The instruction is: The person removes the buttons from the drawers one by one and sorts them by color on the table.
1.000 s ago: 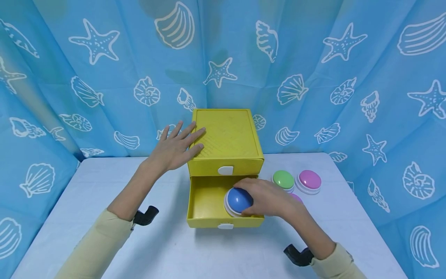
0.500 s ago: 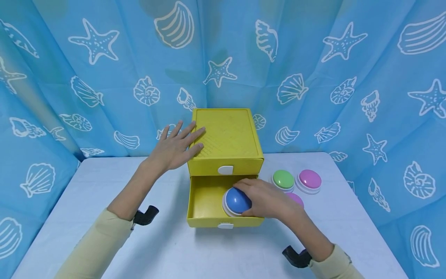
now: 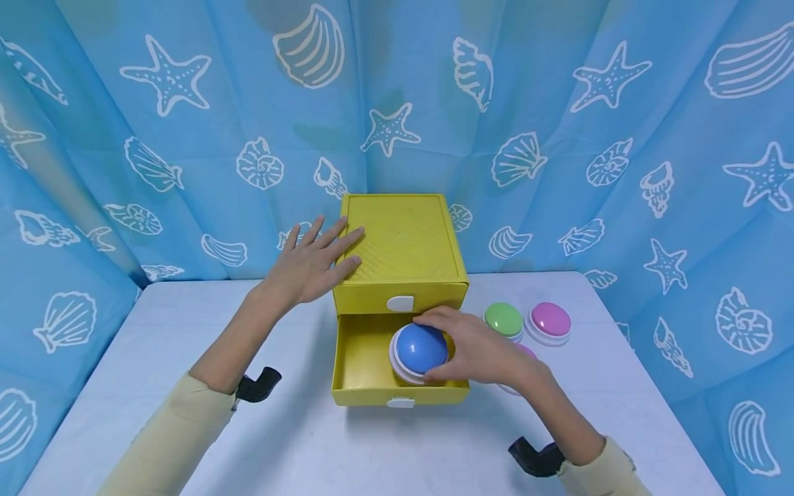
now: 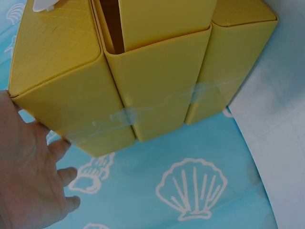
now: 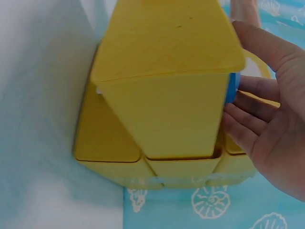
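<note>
A blue domed push button (image 3: 422,348) with a white base is in my right hand (image 3: 482,350), thumb at the front and fingers at the back. It is inside the pulled-out drawer (image 3: 362,358) of a yellow drawer cabinet (image 3: 406,238), toward the right side. The right wrist view shows only a sliver of the blue dome past the drawer's edge, beside my curved fingers. With fingers spread, my left hand (image 3: 305,270) rests against the left edge of the cabinet's top. The left wrist view shows the cabinet's side (image 4: 157,90), with the middle drawer out.
Right of the cabinet, a green push button (image 3: 504,319) and a pink push button (image 3: 551,319) stand on the white table (image 3: 298,441). Another pink button (image 3: 527,351) is mostly hidden behind my right hand. A blue shell-patterned curtain (image 3: 422,83) hangs behind the table.
The blue push button has shifted a little left and up within the drawer, held in my right hand. My left hand keeps its place on the cabinet.
</note>
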Demonstrator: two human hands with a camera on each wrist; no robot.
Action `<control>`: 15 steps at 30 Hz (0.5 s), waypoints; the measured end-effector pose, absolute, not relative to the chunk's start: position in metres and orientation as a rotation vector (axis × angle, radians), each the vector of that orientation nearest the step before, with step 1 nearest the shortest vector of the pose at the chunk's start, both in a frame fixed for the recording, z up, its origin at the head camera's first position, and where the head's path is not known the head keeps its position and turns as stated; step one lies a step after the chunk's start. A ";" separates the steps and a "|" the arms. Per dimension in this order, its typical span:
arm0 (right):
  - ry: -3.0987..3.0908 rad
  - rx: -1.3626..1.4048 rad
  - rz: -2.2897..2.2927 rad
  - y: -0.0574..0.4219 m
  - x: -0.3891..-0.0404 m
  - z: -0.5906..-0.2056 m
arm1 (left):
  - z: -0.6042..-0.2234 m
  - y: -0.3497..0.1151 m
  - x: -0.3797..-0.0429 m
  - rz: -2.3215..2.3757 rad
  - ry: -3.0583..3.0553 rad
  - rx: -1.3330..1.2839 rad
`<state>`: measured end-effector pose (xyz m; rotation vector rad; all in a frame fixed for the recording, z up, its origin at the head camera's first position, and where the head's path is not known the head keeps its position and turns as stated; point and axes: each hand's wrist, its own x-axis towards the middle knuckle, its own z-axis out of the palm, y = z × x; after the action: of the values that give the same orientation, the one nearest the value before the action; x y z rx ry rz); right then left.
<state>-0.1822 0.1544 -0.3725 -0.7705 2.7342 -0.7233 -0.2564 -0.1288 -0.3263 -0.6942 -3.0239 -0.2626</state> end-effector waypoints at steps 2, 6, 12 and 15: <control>2.722 -0.758 -0.773 0.156 -0.181 -0.370 | -0.326 -0.129 -0.256 -0.260 -3.027 -0.690; 2.734 -0.748 -0.829 0.161 -0.178 -0.365 | -0.326 -0.128 -0.257 -0.263 -3.032 -0.678; 2.760 -0.759 -0.855 0.168 -0.174 -0.358 | -0.326 -0.127 -0.257 -0.270 -3.029 -0.672; 2.752 -0.757 -0.886 0.174 -0.172 -0.353 | -0.326 -0.127 -0.257 -0.270 -3.025 -0.672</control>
<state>-0.1723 0.1736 -0.3527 -0.7570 2.7520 -0.8856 -0.2571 -0.1272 -0.3263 -0.6717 -3.0252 -0.2696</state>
